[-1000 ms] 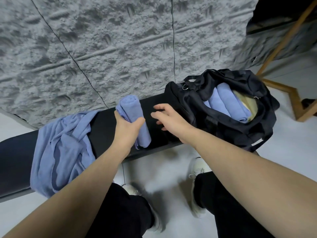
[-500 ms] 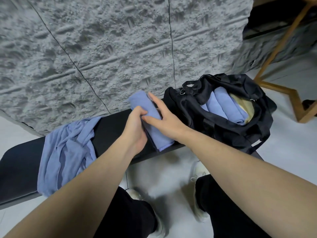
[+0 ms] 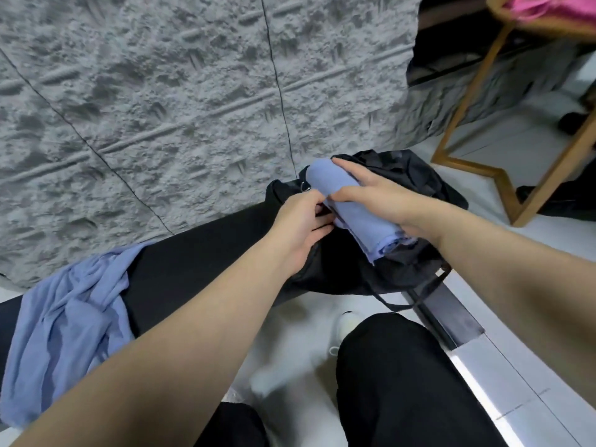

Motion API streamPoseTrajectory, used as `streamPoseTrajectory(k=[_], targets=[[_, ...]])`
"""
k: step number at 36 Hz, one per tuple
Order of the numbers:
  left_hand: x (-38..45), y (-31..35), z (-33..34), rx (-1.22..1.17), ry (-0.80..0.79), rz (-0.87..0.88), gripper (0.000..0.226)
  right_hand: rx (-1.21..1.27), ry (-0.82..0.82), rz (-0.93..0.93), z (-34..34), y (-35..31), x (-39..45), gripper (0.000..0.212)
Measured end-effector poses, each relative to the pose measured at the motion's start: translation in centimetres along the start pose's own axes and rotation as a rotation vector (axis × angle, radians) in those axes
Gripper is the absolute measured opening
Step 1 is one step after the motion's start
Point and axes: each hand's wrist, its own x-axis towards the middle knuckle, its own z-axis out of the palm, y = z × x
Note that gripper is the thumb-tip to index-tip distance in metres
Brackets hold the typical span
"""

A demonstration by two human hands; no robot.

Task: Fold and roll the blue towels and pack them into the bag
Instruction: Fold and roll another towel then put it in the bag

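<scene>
right hand [image 3: 383, 201] grips the rolled blue towel [image 3: 351, 208] from the top/right side, index finger stretched along the far end of the roll, thumb across it near the middle. the roll is held over the open black bag [image 3: 396, 269], tilted w/ its far end up toward the wall and its near end (layers of the roll showing) low at the bag's front edge. left hand [image 3: 300, 227] sits just left of the roll, fingers curled and pinching the bag's dark edge by a small metal ring [image 3: 305, 188], so clenched on the bag fabric, touching the towel's left side. bag stands on the right part of the black counter [image 3: 206, 253]; a thin strap [image 3: 409, 301] hangs off its front. loose blue towels [image 3: 67, 330] lie crumpled in a heap at the counter's left end, well apart from the bag, draping over the front edge. behind it all a rough grey wall [image 3: 180, 91] w/ thin dark seams. wooden frame [image 3: 509, 175] on the floor at right, something pink [image 3: 548, 6] on top of it. person's black trousers [image 3: 406, 382] and a white shoe [image 3: 346, 327] show below, blurry.
</scene>
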Motion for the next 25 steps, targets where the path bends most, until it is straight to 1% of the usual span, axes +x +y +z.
streamPoseTrajectory(k=[2, 3, 5, 9, 13, 16, 19, 22, 25], targets=[[0.3, 0.2, 1.5, 0.074, -0.013, 0.032, 0.015, -0.019, 0.037, 0.06, -1.9, 0.9, -0.3, 0.065], [0.5, 0.2, 2.2, 0.124, -0.008, 0.048, 0.02, -0.049, 0.047, 0.089, -2.8, 1.4, -0.5, 0.064], [1.2, -0.1, 3.3, 0.228, -0.005, 0.076, 0.025, -0.122, 0.041, 0.142, -4.4, 2.3, -0.8, 0.064], [3.0, -1.0, 5.0, 0.406, 0.007, 0.11, 0.014, -0.218, 0.055, 0.221, -6.6, 4.1, -1.2, 0.06], [4.0, -2.1, 6.4, 0.632, -0.026, 0.2, 0.022, -0.308, 0.096, 0.285, -7.8, 5.5, -1.0, 0.062], [4.6, -3.0, 7.3, 0.912, -0.104, 0.263, 0.028, -0.371, 0.096, 0.327, -8.6, 6.3, -0.5, 0.061], [5.4, -3.9, 8.1, 1.171, -0.21, 0.349, 0.034, -0.362, 0.079, 0.355, -9.1, 6.3, 0.4, 0.06], [6.8, -5.1, 8.3, 1.301, -0.316, 0.441, 0.036, -0.407, 0.078, 0.369, -9.4, 5.9, 1.5, 0.06], [8.5, -5.9, 8.0, 1.45, -0.373, 0.495, 0.045, -0.439, 0.105, 0.387, -9.6, 5.8, 2.5, 0.062]])
